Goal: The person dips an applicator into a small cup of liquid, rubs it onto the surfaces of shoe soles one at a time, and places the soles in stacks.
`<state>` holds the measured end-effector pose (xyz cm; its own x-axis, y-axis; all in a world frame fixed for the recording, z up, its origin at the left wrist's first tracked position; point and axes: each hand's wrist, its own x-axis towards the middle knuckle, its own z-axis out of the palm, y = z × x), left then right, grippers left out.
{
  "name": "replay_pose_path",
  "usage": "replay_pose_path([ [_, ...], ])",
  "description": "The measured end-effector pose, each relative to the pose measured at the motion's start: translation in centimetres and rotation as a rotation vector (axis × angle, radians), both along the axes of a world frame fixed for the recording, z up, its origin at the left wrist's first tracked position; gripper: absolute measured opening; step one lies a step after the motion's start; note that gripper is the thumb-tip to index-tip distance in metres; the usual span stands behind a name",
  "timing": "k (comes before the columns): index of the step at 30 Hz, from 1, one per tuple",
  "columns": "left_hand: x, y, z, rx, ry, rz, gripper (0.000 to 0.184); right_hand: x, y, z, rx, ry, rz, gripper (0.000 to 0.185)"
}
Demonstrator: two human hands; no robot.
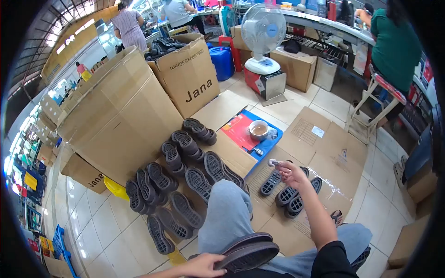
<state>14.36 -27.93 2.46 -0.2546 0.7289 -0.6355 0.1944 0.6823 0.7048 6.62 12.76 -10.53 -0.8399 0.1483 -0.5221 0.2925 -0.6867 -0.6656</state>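
Observation:
At the bottom of the view my left hand (204,266) grips the edge of a dark brown shoe sole (250,254), held by my lap; it may be a pair stacked. My right hand (292,176) is raised in front of my knee, closed around a small brush (273,162) with a whitish tip. Beneath that hand several dark soles (296,197) lie with their gridded side up on flattened cardboard. A bowl (258,130) of tan liquid sits on a blue and red board (238,128), beyond the brush.
More soles (174,222) lie in rows to the left. Large cardboard boxes (123,104) rise behind them. A white fan (263,37) stands on a box ahead. On the right a person in green (396,51) sits on a stool (375,99). Other people are farther back.

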Motion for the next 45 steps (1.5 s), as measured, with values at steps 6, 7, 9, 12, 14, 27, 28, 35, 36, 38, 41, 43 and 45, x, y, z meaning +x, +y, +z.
replay_pose_path([
  [6, -3.6, 3.3, -0.8, 0.333, -0.566, 0.606, 0.052, 10.6, 2.7, 6.1, -0.067, 0.242, -0.26, 0.032],
  [7, -3.8, 5.5, 0.7, 0.454, -0.8, 0.63, 0.059, 12.1, 2.8, 7.7, -0.066, 0.32, -0.313, 0.034],
  [9, -4.3, 10.5, 2.2, 0.629, -1.023, 0.58, 0.068, 14.2, 2.2, 11.1, 0.098, 0.38, -0.396, 0.035],
  [12, -7.0, 16.0, -2.6, 0.66, -1.182, 0.401, 0.065, 16.4, -0.1, 15.1, 0.28, 0.44, -0.515, 0.036],
  [14, -6.9, 19.3, -5.5, 0.691, -1.178, 0.342, 0.076, 17.0, -0.3, 14.6, 0.315, 0.447, -0.508, 0.038],
  [27, -4.3, 22.0, -7.8, 0.772, -0.924, 0.639, 0.085, 8.9, -4.5, 9.6, 0.127, 0.206, -0.657, 0.03],
  [28, -4.2, 22.0, -8.0, 0.775, -0.927, 0.642, 0.085, 8.6, -4.5, 9.5, 0.121, 0.215, -0.67, 0.03],
  [35, -4.1, 21.9, -7.7, 0.796, -0.886, 0.593, 0.083, 7.0, -5.0, 9.9, 0.126, 0.207, -0.731, 0.032],
  [36, -4.0, 21.9, -7.7, 0.802, -0.875, 0.604, 0.082, 6.8, -5.0, 10.0, 0.12, 0.203, -0.733, 0.032],
  [38, -4.2, 22.2, -7.9, 0.805, -0.885, 0.615, 0.082, 6.5, -5.0, 10.1, 0.171, 0.223, -0.688, 0.031],
  [41, -4.3, 21.9, -7.8, 0.811, -0.862, 0.643, 0.08, 6.9, -5.2, 10.7, 0.258, 0.259, -0.591, 0.033],
  [43, -4.5, 22.0, -7.0, 0.826, -0.825, 0.657, 0.079, 7.2, -5.7, 10.6, 0.38, 0.317, -0.485, 0.032],
  [45, -4.9, 22.3, -6.3, 0.925, -0.886, 0.783, 0.078, 8.0, -7.0, 11.0, 0.413, 0.293, -0.415, 0.029],
])
